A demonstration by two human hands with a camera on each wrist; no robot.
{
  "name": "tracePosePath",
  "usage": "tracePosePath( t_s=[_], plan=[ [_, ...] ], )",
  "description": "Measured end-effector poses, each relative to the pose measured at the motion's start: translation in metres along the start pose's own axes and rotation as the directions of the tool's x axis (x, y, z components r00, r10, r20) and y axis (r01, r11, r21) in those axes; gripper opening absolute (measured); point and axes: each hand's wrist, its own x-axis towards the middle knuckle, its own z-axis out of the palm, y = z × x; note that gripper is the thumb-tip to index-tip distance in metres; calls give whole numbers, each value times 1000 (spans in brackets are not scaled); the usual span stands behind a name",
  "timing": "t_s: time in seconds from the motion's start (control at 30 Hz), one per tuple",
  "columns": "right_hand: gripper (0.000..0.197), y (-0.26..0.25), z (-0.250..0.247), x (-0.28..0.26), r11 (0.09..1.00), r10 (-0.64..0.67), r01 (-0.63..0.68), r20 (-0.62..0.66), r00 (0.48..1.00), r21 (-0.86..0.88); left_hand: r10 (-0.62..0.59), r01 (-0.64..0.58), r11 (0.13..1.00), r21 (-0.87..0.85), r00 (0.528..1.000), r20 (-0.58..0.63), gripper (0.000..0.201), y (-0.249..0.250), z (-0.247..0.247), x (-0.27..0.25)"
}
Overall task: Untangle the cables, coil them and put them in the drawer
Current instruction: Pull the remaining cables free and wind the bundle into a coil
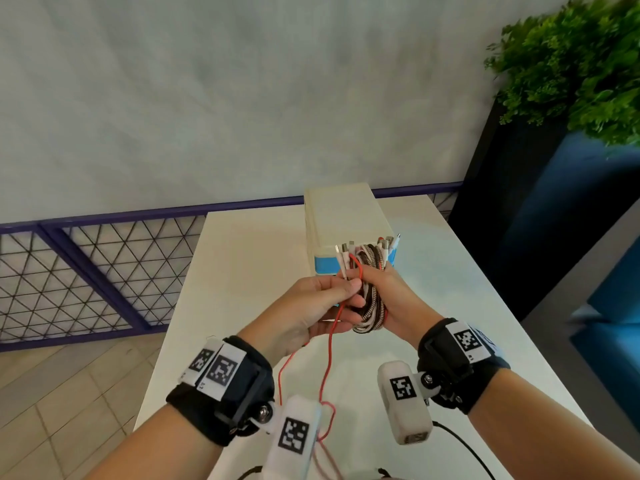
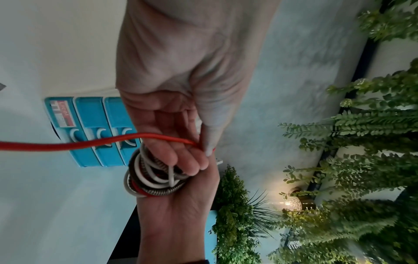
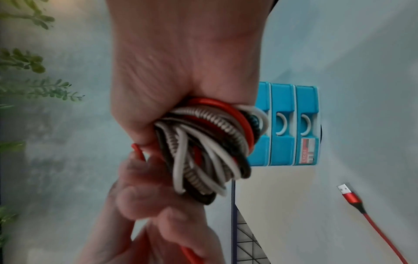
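Your right hand (image 1: 384, 299) is raised above the table, palm turned inward, fingers and thumb wrapped round a coiled bundle of cables (image 1: 369, 289): white, black-and-white braided and red loops packed together, with several plug ends sticking up past your fingertips. Your left hand (image 1: 311, 311) meets it from the side, fingers curled, thumb and fingers pinching the red cable (image 1: 330, 344) just beside the bundle. In the left wrist view the red cable (image 2: 68, 143) runs taut across your fingers (image 2: 178, 157) and ends under the thumb, with the bundle (image 2: 153, 180) held just beyond. Both wrists are level and close together, forearms converging towards the middle.

From the pinch, the red cable hangs down between your forearms in loose loops towards the near edge of the table. In the right wrist view its red USB plug (image 3: 347, 193) lies on the tabletop, well apart from the hands.

Directly behind the bundle stands the small drawer unit (image 1: 343, 220), cream body with blue drawer fronts (image 3: 294, 125); the visible drawers are closed. It sits on the white table (image 1: 242, 258). Beyond are a purple mesh railing (image 1: 86, 271) to the left and a green plant (image 1: 571, 60) on a dark planter to the right.
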Motion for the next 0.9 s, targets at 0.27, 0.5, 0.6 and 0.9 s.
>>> tracePosePath(
  t_s=[0.27, 0.5, 0.6, 0.9],
  plan=[
    [47, -9, 4, -15, 999, 41, -43, 187, 982, 5, 50, -46, 996, 77, 997, -59, 18, 3, 2, -1],
    [4, -1, 1, 3, 995, -40, 22, -186, 982, -98, 91, -103, 963, 247, 994, 60, 29, -3, 4, -2],
    [8, -7, -18, 19, 996, -86, 91, -407, 909, -8, -35, -5, 992, 130, 952, 304, 34, -20, -7, -4],
    [8, -25, -33, 10, 989, 58, -88, -230, 971, -121, -59, -70, 451, 890, 992, 107, 20, -50, -41, 28]
  ],
)
